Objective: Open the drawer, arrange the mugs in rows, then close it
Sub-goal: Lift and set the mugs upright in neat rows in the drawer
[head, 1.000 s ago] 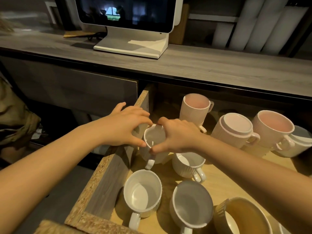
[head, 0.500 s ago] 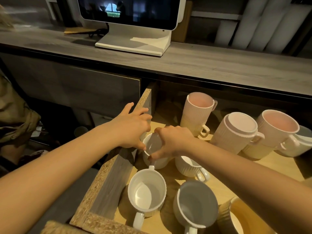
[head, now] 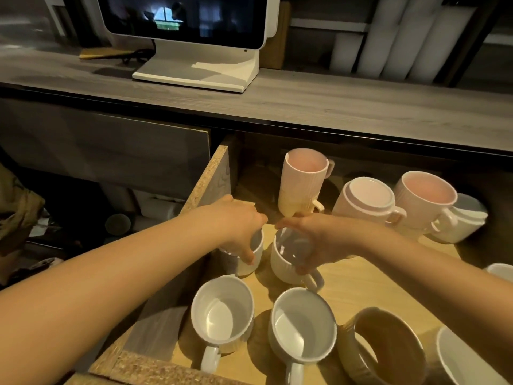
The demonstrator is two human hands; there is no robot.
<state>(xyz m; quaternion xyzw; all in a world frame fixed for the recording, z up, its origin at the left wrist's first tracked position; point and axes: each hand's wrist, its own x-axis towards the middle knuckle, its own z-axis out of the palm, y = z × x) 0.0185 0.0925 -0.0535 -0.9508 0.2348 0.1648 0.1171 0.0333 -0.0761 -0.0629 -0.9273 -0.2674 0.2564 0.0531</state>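
Since the earlier frame, both of my hands had parted from the single white mug they shared; each now gripped its own. My left hand [head: 236,226] was curled over the rim of a small white mug [head: 249,257] standing against the left wall of the drawer [head: 211,179], thumb and fingers closed on it. My right hand [head: 313,240] clasped the rim of a wider ribbed mug [head: 286,259] just beside it, handle pointing toward me. Nearer me stood two upright white mugs [head: 222,315] side by side, then a brown mug [head: 385,345]. Behind my hands a tall pink mug [head: 302,182] stood upright; an upside-down pink mug [head: 366,201] and another pink mug [head: 424,195] sat to its right. Above the open drawer, a screen [head: 188,20] rested on the grey counter [head: 333,104].
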